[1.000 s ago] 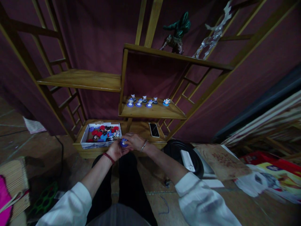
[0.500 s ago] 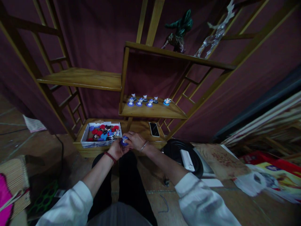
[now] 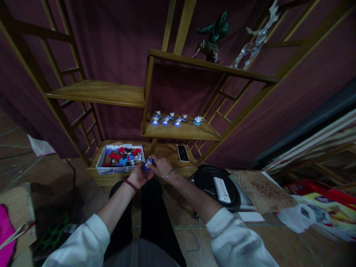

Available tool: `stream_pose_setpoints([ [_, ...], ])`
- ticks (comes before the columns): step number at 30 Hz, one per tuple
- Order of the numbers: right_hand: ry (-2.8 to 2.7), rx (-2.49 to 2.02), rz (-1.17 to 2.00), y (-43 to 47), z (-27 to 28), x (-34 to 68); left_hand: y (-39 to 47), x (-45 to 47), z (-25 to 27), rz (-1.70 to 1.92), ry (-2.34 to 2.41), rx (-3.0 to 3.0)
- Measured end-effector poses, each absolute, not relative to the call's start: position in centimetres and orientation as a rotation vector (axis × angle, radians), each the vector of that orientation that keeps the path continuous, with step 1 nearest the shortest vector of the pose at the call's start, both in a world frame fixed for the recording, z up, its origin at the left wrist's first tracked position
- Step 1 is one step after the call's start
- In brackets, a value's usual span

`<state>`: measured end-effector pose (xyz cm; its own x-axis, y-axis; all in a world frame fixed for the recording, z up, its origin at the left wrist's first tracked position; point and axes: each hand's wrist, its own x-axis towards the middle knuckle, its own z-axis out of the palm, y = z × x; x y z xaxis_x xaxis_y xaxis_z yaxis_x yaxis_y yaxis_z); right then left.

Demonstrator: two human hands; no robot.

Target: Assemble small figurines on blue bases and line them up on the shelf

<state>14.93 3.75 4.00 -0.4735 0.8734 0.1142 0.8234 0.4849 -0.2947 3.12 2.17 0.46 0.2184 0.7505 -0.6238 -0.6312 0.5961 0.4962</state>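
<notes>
Between my hands, in front of the bottom shelf, is a small purple and white figurine (image 3: 148, 164). My left hand (image 3: 138, 176) is closed on its base from below and the left. The fingers of my right hand (image 3: 161, 166) grip it from the right side. Just left of my hands stands a white cardboard box (image 3: 112, 170) with a jumble of red, blue, purple and black figurines (image 3: 124, 157) in it. On the middle shelf (image 3: 180, 131) several similar figurines (image 3: 166, 120) stand upright in two rows, with a blue-based figurine (image 3: 197, 120) at the right.
A phone (image 3: 183, 152) lies on the bottom shelf, right of my hands. A dark green statue (image 3: 214, 37) and a clear deer ornament (image 3: 254, 42) stand on the upper shelf. On the floor at right are a black round object (image 3: 207, 181) and a plastic bag (image 3: 296, 217).
The figurine has turned and tilted slightly to the right between my fingers. Both hands keep nearly the same place, and the shelf figurines have not moved.
</notes>
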Motion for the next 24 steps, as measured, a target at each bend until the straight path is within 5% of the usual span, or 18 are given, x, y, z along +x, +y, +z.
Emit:
stream_pose_setpoints([
  [24,-2.463,-1.472,0.269,3.55,4.04,14.89,2.16,3.52,-0.02,1.032,0.904,0.131],
])
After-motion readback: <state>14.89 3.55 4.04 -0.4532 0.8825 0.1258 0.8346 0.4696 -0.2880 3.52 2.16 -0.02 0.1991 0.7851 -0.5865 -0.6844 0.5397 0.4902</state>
